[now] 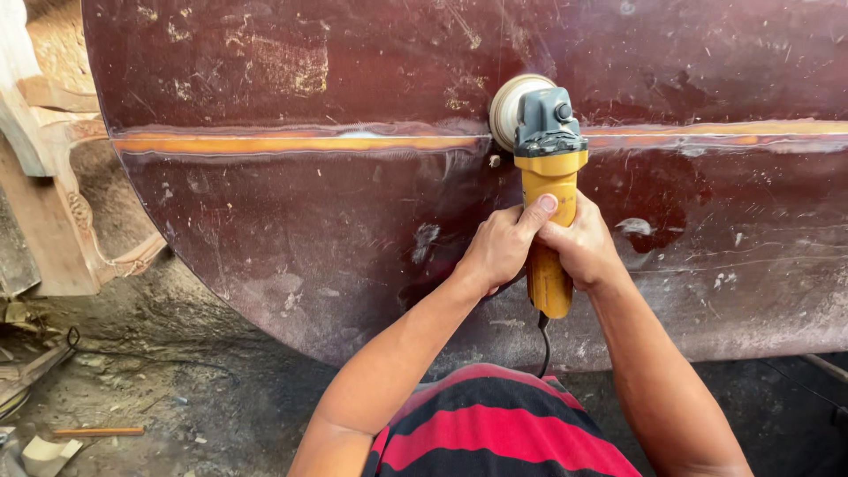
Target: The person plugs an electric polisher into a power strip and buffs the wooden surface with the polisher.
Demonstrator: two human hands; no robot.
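Yellow handheld power sander (548, 190) sits mid-frame, both hands wrapped tight around its handle: left hand (501, 247), right hand (583, 246). Its round pad touches the dark red-brown wooden panel (309, 221).

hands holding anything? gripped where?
Both: left hand and right hand wrap the yellow handle of the angle grinder, below its grey head.

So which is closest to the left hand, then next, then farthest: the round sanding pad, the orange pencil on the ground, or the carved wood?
From the left hand:
1. Round sanding pad, just above, against the dark red panel.
2. Carved wood, far left.
3. Orange pencil, on the ground, lower left.
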